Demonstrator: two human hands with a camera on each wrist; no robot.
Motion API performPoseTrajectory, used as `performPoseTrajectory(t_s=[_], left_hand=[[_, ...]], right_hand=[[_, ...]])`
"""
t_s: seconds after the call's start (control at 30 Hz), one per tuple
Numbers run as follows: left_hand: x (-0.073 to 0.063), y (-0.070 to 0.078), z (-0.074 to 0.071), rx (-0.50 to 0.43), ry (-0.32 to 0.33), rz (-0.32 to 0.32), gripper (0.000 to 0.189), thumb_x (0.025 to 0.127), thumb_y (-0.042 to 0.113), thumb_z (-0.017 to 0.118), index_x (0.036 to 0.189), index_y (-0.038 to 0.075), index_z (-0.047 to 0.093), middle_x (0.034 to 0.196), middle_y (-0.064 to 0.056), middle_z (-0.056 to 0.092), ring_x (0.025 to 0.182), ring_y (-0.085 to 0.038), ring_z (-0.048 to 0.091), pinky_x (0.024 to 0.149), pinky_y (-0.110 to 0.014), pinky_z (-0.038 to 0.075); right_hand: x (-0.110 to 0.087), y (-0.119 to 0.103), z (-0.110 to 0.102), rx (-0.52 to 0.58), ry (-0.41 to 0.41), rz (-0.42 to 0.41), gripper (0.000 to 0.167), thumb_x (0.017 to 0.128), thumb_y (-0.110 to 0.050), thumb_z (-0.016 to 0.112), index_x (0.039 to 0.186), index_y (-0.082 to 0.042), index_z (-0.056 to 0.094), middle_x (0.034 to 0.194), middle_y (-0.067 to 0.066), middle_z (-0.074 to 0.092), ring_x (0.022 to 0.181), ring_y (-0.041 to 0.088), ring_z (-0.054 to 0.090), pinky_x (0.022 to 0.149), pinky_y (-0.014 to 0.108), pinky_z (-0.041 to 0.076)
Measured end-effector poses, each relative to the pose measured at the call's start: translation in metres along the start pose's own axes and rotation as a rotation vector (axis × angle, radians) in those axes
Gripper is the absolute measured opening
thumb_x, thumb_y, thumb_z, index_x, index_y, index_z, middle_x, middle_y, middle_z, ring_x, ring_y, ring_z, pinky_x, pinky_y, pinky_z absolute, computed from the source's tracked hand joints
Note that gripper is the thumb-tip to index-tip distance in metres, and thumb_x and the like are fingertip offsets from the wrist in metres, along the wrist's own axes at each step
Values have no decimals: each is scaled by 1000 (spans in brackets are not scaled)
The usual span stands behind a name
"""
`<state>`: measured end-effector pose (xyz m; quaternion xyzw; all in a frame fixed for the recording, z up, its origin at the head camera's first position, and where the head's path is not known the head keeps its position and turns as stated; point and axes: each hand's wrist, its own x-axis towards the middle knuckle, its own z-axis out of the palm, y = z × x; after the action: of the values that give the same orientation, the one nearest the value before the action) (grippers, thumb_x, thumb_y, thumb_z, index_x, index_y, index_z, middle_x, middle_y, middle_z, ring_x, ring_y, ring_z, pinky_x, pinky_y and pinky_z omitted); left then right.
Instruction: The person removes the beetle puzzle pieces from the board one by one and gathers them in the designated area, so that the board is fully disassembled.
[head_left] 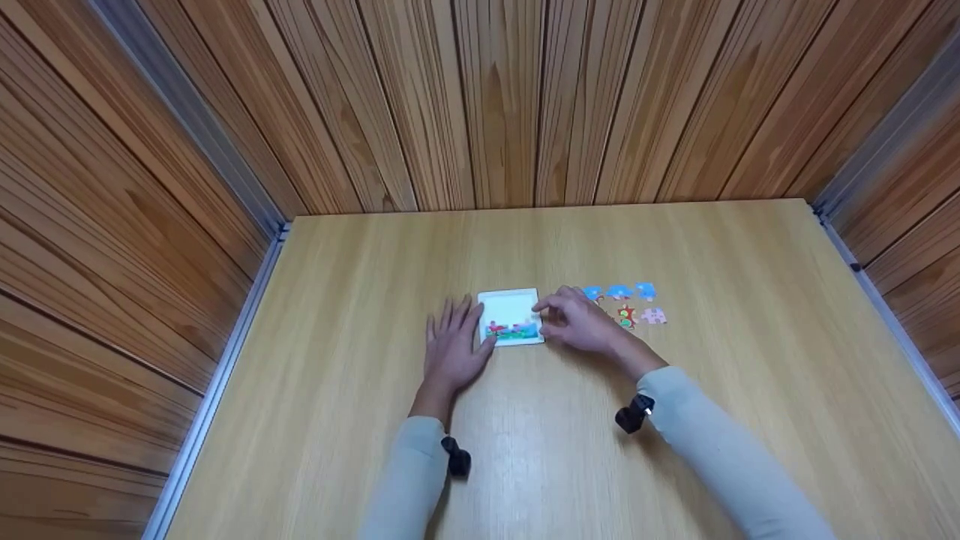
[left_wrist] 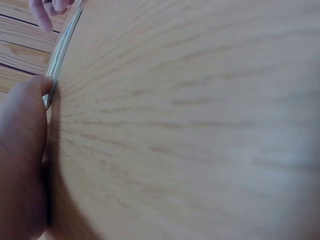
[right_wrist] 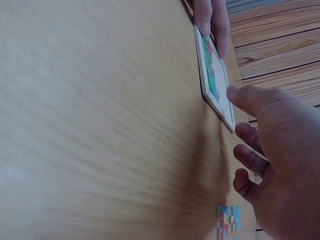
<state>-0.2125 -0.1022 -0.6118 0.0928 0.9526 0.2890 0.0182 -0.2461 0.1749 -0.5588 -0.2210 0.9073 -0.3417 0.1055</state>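
A white puzzle tray (head_left: pixel 511 306) lies on the table, with a strip of colourful puzzle pieces (head_left: pixel 517 331) along its near side. My left hand (head_left: pixel 454 352) rests beside it with fingers spread, index finger and thumb touching the tray's left edge. My right hand (head_left: pixel 577 321) is at the right edge, thumb and index finger apart over the rim, its other fingers curled. In the right wrist view the thumb (right_wrist: pixel 245 97) overlaps the white tray edge. The index fingertip is hidden there, and I cannot tell whether a piece is pinched.
Loose puzzle pieces lie right of the tray: blue ones (head_left: pixel 619 292) at the back, a red and green one (head_left: pixel 626 316) and a pink one (head_left: pixel 654 316) nearer. My right hand partly covers this group. Wood-panelled walls (head_left: pixel 495 105) stand behind the table (head_left: pixel 360 285) and at its sides.
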Motion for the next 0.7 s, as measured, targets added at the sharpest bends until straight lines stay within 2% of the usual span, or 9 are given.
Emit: performPoseTrajectory(t_s=[0.23, 0.37, 0.5, 0.7], left_hand=[[1, 2, 0, 1, -12, -19, 70, 111, 54, 53, 173, 24, 46, 189, -9, 29, 180, -43, 13, 142, -74, 4], [0, 2, 0, -12, 10, -7, 68, 111, 53, 55, 171, 22, 50, 188, -12, 32, 179, -44, 15, 142, -76, 5], [1, 1, 0, -23, 10, -12, 69, 108, 55, 58, 168, 22, 53, 188, -11, 32, 179, -43, 15, 142, -75, 5], [0, 3, 0, -24, 12, -42, 69, 102, 60, 63, 159, 20, 59, 188, -10, 33, 179, -43, 16, 142, -75, 5]], right_hand=[[5, -4, 8, 1, -19, 22, 41, 104, -18, 81, 144, -10, 75, 122, 13, 61, 116, 28, 54, 96, 37, 43], [6, -3, 12, -8, -17, 25, 40, 104, -17, 80, 143, -8, 76, 123, 14, 61, 114, 27, 55, 95, 35, 44], [6, -2, 14, -17, -19, 17, 37, 104, -15, 80, 139, -5, 78, 124, 16, 62, 114, 27, 55, 94, 35, 43], [4, -2, 13, 2, -45, 47, 33, 105, -14, 78, 138, -8, 79, 128, 14, 61, 117, 27, 53, 96, 35, 43]])
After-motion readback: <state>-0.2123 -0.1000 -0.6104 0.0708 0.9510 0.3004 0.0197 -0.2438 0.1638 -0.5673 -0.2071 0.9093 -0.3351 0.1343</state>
